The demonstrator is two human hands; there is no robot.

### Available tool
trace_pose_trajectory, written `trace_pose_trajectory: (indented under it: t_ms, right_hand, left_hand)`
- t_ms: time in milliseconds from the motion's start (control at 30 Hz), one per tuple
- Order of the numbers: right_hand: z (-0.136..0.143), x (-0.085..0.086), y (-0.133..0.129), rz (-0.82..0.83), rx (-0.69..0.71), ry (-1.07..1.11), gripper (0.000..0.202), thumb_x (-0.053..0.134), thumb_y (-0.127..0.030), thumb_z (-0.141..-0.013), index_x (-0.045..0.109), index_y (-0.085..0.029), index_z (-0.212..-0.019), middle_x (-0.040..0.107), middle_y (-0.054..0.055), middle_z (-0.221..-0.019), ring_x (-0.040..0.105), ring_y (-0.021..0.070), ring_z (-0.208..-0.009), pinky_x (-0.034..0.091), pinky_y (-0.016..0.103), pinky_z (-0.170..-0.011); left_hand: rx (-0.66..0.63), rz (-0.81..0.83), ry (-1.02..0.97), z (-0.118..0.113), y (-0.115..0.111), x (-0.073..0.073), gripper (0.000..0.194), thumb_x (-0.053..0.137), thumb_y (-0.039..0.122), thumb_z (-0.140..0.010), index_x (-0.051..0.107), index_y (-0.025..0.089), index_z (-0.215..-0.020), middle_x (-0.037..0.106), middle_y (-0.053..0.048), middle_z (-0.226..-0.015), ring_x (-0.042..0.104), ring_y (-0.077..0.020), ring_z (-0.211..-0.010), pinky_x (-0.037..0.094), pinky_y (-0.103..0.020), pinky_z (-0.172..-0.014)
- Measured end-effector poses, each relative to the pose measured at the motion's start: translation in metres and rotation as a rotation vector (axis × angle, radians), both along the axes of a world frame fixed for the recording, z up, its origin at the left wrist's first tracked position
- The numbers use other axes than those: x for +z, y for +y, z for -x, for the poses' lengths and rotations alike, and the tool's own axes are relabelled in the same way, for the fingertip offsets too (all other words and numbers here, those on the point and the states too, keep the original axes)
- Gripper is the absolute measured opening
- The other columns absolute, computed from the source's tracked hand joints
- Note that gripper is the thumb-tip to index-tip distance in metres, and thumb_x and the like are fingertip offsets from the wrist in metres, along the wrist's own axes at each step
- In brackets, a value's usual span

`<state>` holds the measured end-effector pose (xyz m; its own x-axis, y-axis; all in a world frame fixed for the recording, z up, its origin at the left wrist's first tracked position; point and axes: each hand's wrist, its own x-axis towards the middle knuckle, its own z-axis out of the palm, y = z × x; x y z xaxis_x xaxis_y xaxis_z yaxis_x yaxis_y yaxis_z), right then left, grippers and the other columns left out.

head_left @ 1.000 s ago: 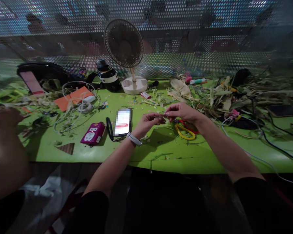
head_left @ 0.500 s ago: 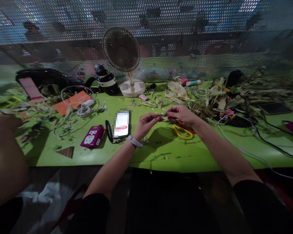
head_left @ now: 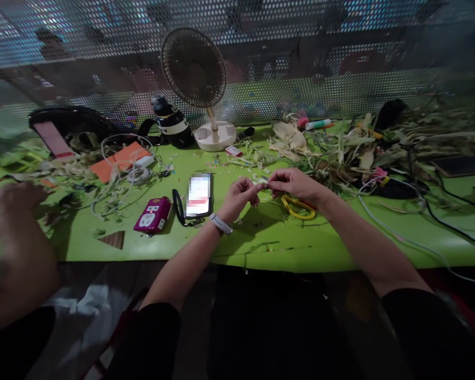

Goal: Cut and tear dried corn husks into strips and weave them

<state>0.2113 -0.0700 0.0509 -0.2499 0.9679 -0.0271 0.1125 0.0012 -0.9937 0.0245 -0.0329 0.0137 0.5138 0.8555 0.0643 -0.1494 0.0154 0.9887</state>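
Observation:
My left hand (head_left: 242, 197), with a pale band on its wrist, is closed in a pinch over the green table. Facing it, my right hand (head_left: 292, 184) is closed the same way. Their fingertips meet around a small, thin, dark piece (head_left: 266, 184), too small to name. Just below my right hand lies a yellow loop-shaped handle (head_left: 298, 208), partly covered by the hand. Left of my left hand is a phone (head_left: 198, 195) with its screen lit.
A purple power strip (head_left: 153, 215), a fan (head_left: 215, 135) and a dark bottle (head_left: 177, 129) stand nearby. Dried husks (head_left: 293, 138) and leaf scraps cover the right and back. A white cable (head_left: 404, 243) crosses the right side. Another person's arm (head_left: 21, 243) reaches in at left.
My fingertips stay together, but my left hand's fingers have curled in more. The view has shifted slightly, and the other person's hand at left is raised higher.

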Motion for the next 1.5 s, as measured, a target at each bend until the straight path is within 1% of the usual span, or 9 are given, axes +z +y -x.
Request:
trace_pose_trajectory:
  t_ms: [133,367,533,733,967,1133,1267,1400,1500]
  right_hand:
    - [-0.001,0.001,0.000,0.000,-0.011,-0.011,0.014,0.073,-0.024,-0.076,0.063,-0.014,-0.078,0.063,-0.002,-0.066,0.061,0.0094,-0.059,0.051,0.024,-0.062]
    - [-0.001,-0.001,0.001,-0.041,-0.021,-0.071,0.010,0.070,-0.020,-0.079,0.063,-0.014,-0.078,0.063,-0.002,-0.065,0.062,0.0093,-0.056,0.050,0.023,-0.059]
    - [-0.001,-0.002,0.000,-0.068,-0.024,-0.038,0.019,0.074,-0.031,-0.077,0.064,-0.015,-0.078,0.064,-0.001,-0.066,0.063,0.0100,-0.058,0.051,0.024,-0.060]
    - [0.000,-0.006,0.006,-0.118,-0.152,0.003,0.040,0.077,-0.052,-0.070,0.061,-0.017,-0.073,0.062,-0.001,-0.061,0.060,0.0114,-0.054,0.051,0.027,-0.057]
    - [0.006,-0.013,0.007,-0.344,-0.350,-0.164,0.048,0.065,-0.066,-0.076,0.056,-0.019,-0.075,0.060,-0.001,-0.061,0.058,0.0130,-0.052,0.047,0.028,-0.055]
    - [0.000,-0.012,0.009,-0.410,-0.319,-0.164,0.050,0.059,-0.069,-0.079,0.058,-0.020,-0.086,0.060,0.001,-0.075,0.055,0.0124,-0.061,0.044,0.026,-0.055]
    - [-0.002,0.000,0.001,-0.543,-0.351,-0.359,0.053,0.057,-0.069,-0.080,0.057,-0.018,-0.066,0.054,0.001,-0.066,0.048,0.0120,-0.061,0.038,0.026,-0.057]
    - [0.009,0.003,-0.010,-0.369,-0.181,-0.513,0.055,0.058,-0.067,-0.081,0.056,-0.017,-0.058,0.047,-0.002,-0.048,0.042,0.0100,-0.046,0.030,0.026,-0.049]
    - [0.017,-0.006,-0.011,-0.251,-0.188,-0.515,0.052,0.056,-0.067,-0.081,0.058,-0.017,-0.064,0.053,-0.001,-0.048,0.046,0.0109,-0.042,0.031,0.026,-0.047]
  left_hand:
    - [-0.128,0.003,0.050,0.003,0.001,0.001,0.058,0.080,0.049,-0.066,0.063,0.013,-0.108,0.059,0.006,-0.051,0.056,-0.0105,-0.042,0.048,-0.023,-0.046]
    - [-0.105,-0.081,0.119,0.002,0.002,-0.003,0.044,0.080,0.051,-0.065,0.069,0.013,-0.083,0.060,0.003,-0.052,0.056,-0.0085,-0.044,0.047,-0.020,-0.045]
    - [-0.035,-0.127,0.089,0.001,0.003,-0.002,0.038,0.083,0.048,-0.062,0.071,0.014,-0.073,0.062,0.001,-0.055,0.055,-0.0067,-0.046,0.045,-0.019,-0.047]
    - [0.120,-0.187,-0.014,-0.001,0.004,-0.003,0.035,0.082,0.049,-0.063,0.073,0.015,-0.072,0.063,0.000,-0.061,0.053,-0.0058,-0.052,0.043,-0.019,-0.050]
    - [0.173,-0.192,-0.012,-0.003,0.000,-0.003,0.038,0.081,0.050,-0.064,0.071,0.014,-0.072,0.062,0.000,-0.059,0.052,-0.0068,-0.053,0.042,-0.019,-0.050]
    - [0.223,-0.153,-0.038,-0.003,0.001,-0.002,0.040,0.082,0.050,-0.063,0.067,0.014,-0.070,0.060,0.002,-0.057,0.052,-0.0061,-0.050,0.042,-0.019,-0.049]
    - [0.260,-0.092,-0.074,-0.003,0.003,-0.003,0.041,0.083,0.050,-0.060,0.067,0.014,-0.070,0.062,0.001,-0.059,0.052,-0.0059,-0.049,0.043,-0.020,-0.049]
    - [0.282,-0.028,-0.097,-0.003,0.003,-0.003,0.038,0.084,0.047,-0.060,0.068,0.014,-0.071,0.062,0.002,-0.060,0.051,-0.0059,-0.051,0.044,-0.020,-0.051]
    - [0.256,-0.030,-0.104,-0.004,0.001,-0.003,0.037,0.084,0.047,-0.061,0.068,0.015,-0.070,0.062,0.001,-0.062,0.051,-0.0057,-0.052,0.044,-0.021,-0.053]
